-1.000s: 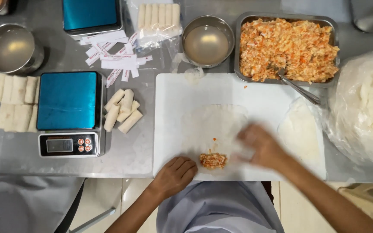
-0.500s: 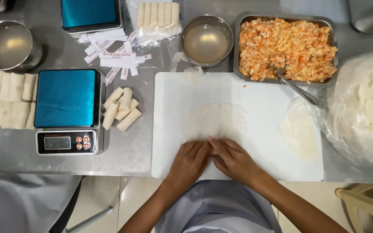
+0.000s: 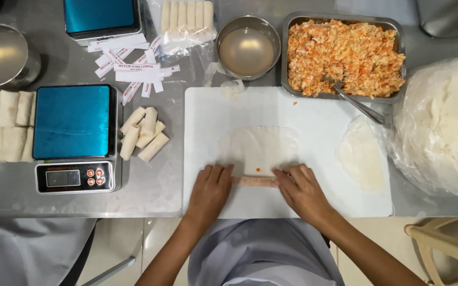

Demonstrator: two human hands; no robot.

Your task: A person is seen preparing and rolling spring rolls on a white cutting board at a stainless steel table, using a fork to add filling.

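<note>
Pressing down on a thin roll (image 3: 254,181) w/ both hands, near the front edge of the white board (image 3: 303,114). Left hand (image 3: 209,191) is lying flat over the roll's left end, fingers (image 3: 214,173) close together & pointing away from the body, tips touching the wrapper (image 3: 258,148). Right hand (image 3: 302,191) is covering the right end, fingers (image 3: 292,176) slightly spread, curling over the roll. Only the middle bit of the roll is showing between the hands, pinkish thru the wrapper. Rest of the wrapper is lying flat behind it, mid-board. A spare wrapper (image 3: 360,154) is sitting at the board's right edge. Filling tray (image 3: 344,55) w/ spoon (image 3: 357,103) is touching the board's back right corner; water bowl (image 3: 248,46) just left of it. Finished rolls (image 3: 144,133) are piling up betw. board & scale (image 3: 75,136). Bagged wrappers (image 3: 446,122) at the table's right edge.
</note>
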